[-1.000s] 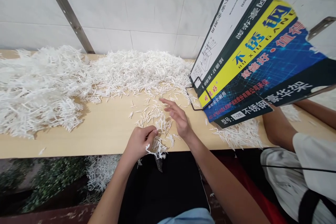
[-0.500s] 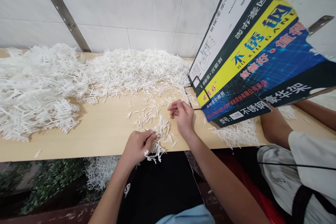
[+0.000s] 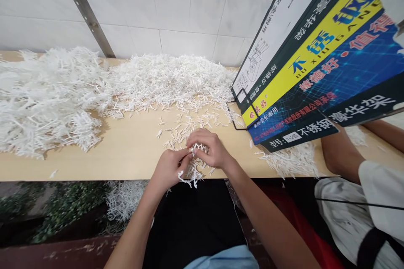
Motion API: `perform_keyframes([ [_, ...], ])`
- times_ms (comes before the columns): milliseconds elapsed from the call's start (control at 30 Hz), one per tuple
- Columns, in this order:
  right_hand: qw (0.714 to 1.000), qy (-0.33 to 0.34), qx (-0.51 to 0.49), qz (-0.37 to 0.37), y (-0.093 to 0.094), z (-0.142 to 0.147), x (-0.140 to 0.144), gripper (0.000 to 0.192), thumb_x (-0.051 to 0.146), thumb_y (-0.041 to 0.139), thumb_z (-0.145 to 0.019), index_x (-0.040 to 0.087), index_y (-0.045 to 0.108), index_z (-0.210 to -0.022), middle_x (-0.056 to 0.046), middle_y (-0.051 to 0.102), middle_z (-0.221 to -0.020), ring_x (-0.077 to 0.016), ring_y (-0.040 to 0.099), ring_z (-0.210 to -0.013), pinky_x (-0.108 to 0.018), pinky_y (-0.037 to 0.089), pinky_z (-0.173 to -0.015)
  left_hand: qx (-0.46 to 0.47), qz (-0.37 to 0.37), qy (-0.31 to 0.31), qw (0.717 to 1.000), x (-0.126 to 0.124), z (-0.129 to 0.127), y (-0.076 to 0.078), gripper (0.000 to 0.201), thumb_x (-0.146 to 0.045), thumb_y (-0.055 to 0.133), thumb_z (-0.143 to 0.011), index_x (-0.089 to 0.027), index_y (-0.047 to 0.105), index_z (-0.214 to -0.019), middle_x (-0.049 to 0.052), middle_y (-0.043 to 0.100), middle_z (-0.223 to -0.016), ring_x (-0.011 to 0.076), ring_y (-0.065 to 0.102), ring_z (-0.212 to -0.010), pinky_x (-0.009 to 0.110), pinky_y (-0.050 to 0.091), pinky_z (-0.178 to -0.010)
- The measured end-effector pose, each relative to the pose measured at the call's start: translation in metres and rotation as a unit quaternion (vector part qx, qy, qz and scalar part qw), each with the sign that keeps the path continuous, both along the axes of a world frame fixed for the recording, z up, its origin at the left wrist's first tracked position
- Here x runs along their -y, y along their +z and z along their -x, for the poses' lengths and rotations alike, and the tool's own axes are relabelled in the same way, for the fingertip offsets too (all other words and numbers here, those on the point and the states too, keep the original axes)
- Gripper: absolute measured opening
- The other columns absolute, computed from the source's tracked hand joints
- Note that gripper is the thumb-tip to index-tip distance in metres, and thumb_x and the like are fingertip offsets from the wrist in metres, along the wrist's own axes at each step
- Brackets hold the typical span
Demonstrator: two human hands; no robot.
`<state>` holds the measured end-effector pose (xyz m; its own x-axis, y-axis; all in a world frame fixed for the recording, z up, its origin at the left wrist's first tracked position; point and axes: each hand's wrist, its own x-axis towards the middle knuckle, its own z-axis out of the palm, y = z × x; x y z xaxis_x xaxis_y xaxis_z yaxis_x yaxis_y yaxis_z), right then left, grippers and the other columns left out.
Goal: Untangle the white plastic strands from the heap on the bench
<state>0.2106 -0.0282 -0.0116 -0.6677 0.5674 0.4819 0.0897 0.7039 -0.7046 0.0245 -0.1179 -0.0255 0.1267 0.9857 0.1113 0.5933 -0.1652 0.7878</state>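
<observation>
My left hand (image 3: 168, 169) pinches a white branched plastic piece (image 3: 190, 180), part of which hangs over the front edge of the table. Right beside it, my right hand (image 3: 212, 148) curls its fingers and thumb around the piece's upper prongs; the exact contact is partly hidden by the fingers. Small loose white prongs (image 3: 178, 134) lie scattered on the wooden tabletop (image 3: 132, 147) behind and under the hands.
A large heap of branched white pieces (image 3: 53, 101) lies at left, and a bank of small loose prongs (image 3: 170, 77) along the wall. A printed cardboard sheet (image 3: 315, 67) stands at right in a black wire holder (image 3: 235, 115). Beyond it is another person's arm (image 3: 342, 151).
My right hand has moved left and toward me, from above the loose prongs to the piece in my left hand. Its fingers now close at that piece. The view has shifted slightly.
</observation>
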Motion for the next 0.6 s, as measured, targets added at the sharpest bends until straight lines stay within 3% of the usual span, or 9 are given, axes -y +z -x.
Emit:
perform_keyframes([
  [100, 0.998, -0.037, 0.027, 0.034, -0.0022, 0.0017, -0.0004, 0.004, 0.025, 0.066, -0.091, 0.022, 0.069, -0.09, -0.004, 0.071, -0.089, -0.0227, 0.065, -0.087, -0.039, 0.051, -0.084, 0.016, -0.002, 0.028, 0.999, 0.0033, -0.0002, 0.0023, 0.031, -0.029, 0.048, -0.098, -0.019, 0.052, -0.069, -0.006, 0.039, -0.053, 0.0088, 0.036, -0.049, 0.025, 0.025, -0.055],
  [333, 0.979, -0.072, -0.022, 0.189, -0.0006, 0.002, 0.0039, 0.009, 0.019, 0.068, -0.086, 0.022, 0.063, -0.093, -0.001, 0.072, -0.095, -0.0182, 0.068, -0.087, -0.031, 0.051, -0.08, -0.004, 0.001, 0.022, 1.0, 0.0044, -0.0022, 0.0039, 0.031, -0.03, 0.047, -0.098, -0.02, 0.051, -0.069, -0.007, 0.04, -0.052, 0.0088, 0.038, -0.048, 0.024, 0.026, -0.055],
  [500, 0.983, -0.053, -0.008, 0.175, 0.0015, 0.0006, 0.003, 0.038, 0.01, 0.066, -0.08, 0.023, 0.071, -0.115, -0.001, 0.07, -0.095, -0.0173, 0.067, -0.089, -0.03, 0.052, -0.083, -0.023, -0.005, 0.024, 0.999, 0.0025, -0.0019, 0.0021, 0.032, -0.029, 0.048, -0.096, -0.02, 0.046, -0.066, -0.006, 0.041, -0.051, 0.0092, 0.037, -0.048, 0.025, 0.025, -0.055],
  [600, 0.987, -0.044, 0.009, 0.157, 0.002, 0.0002, 0.0014, 0.025, 0.016, 0.069, -0.084, 0.023, 0.077, -0.106, -0.002, 0.071, -0.097, -0.0175, 0.067, -0.089, -0.03, 0.051, -0.082, -0.019, 0.0, 0.03, 0.999, 0.0022, -0.0018, 0.0015, 0.032, -0.031, 0.048, -0.097, -0.02, 0.047, -0.067, -0.006, 0.039, -0.051, 0.0093, 0.037, -0.047, 0.025, 0.025, -0.054],
])
